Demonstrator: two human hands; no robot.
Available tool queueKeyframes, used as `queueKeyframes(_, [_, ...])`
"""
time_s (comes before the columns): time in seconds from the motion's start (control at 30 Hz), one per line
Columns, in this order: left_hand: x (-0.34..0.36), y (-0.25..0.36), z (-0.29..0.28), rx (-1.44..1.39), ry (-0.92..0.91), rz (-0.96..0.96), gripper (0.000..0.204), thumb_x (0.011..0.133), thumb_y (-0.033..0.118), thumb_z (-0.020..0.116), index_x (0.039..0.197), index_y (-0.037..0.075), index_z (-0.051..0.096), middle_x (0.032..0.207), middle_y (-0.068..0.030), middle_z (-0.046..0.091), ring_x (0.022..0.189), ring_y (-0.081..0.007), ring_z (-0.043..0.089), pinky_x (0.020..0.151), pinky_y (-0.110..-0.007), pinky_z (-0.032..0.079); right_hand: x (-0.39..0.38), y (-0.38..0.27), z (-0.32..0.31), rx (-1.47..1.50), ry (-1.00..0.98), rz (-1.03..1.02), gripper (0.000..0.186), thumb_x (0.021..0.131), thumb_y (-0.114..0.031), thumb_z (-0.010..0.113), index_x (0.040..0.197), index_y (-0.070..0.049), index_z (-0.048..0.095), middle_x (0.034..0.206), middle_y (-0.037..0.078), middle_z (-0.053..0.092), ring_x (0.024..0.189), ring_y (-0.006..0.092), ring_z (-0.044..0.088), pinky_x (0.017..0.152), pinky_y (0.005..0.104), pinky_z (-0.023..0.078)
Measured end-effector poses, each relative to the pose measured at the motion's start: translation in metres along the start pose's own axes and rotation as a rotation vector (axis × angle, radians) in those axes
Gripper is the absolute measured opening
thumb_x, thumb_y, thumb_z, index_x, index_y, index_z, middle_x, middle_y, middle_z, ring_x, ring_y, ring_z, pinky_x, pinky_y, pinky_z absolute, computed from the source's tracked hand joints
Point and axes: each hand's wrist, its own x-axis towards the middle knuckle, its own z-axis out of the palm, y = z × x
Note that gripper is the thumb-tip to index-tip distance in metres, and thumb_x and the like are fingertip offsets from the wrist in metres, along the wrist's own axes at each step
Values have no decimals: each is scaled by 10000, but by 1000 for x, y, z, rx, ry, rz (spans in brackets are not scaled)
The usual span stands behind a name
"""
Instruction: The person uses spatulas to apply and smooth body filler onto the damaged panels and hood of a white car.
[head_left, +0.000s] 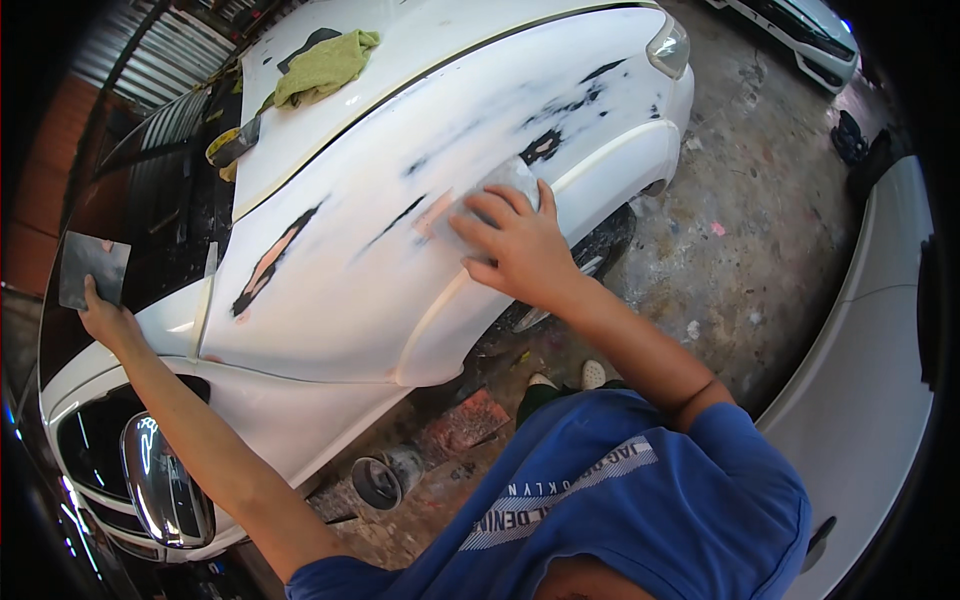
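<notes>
My right hand (pixel 520 245) is pressed to the side of a white car's front fender (pixel 330 310), its fingers bent over a pale grey sheet or pad (pixel 515 178), partly hidden and blurred. Around it the fender shows sanded patches, black spots and pinkish filler; one long black-edged pink patch (pixel 272 262) lies to its left. At the far left, my left hand (pixel 105 315) grips the lower edge of a dark grey, square flat plate (pixel 92 268) with a small pink smear near its top. That plate is held over the windscreen area, apart from the fender.
A green cloth (pixel 325 72) lies on the hood, near a yellow-and-black roll-like item (pixel 230 145). The car's side mirror (pixel 165 480) juts out below my left forearm. A round dark container (pixel 378 483) stands on the stained floor. Another car (pixel 870 320) is parked at right.
</notes>
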Motion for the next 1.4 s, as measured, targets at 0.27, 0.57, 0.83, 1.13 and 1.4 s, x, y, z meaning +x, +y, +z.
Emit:
queueKeyframes(0.27, [-4, 2, 6, -15, -28, 18, 412, 956, 157, 699, 1276, -89, 616, 1291, -169, 657, 1117, -259, 644, 1005, -357, 481, -12, 21, 18, -57, 27, -29, 449, 755, -317, 778, 1169, -176, 678, 1293, 33, 573, 1310, 291, 479, 1057, 764, 270])
queueKeyframes(0.57, [-5, 5, 6, -6, -17, -15, 392, 977, 150, 669, 1282, -85, 598, 1292, -167, 646, 1144, -255, 633, 1015, -347, 474, 8, -3, 0, 28, 50, 24, 455, 781, -331, 775, 1210, -204, 697, 1341, 92, 551, 1334, 339, 456, 1057, 754, 279])
queueKeyframes(0.83, [-3, 0, 7, -10, -47, 5, 388, 972, 156, 680, 1271, -82, 613, 1276, -162, 660, 1124, -253, 643, 998, -349, 492, -18, -4, 18, -34, -51, 14, 447, 740, -307, 790, 1170, -206, 720, 1326, 105, 549, 1322, 344, 461, 1040, 760, 296])
queueKeyframes(1.13, [-6, 2, 10, -17, -20, -7, 415, 957, 172, 702, 1285, -67, 614, 1300, -163, 650, 1144, -263, 628, 1013, -358, 460, 13, -13, 3, 13, 69, 34, 402, 741, -305, 772, 1127, -202, 720, 1292, 103, 554, 1295, 339, 468, 1021, 773, 295])
queueKeyframes(1.4, [1, -3, 5, -62, 35, -6, 429, 945, 178, 718, 1279, -71, 617, 1321, -170, 641, 1143, -278, 631, 1013, -366, 474, -16, 8, -4, -82, -163, -49, 430, 752, -328, 764, 1168, -226, 728, 1311, 93, 565, 1307, 326, 477, 1026, 775, 295])
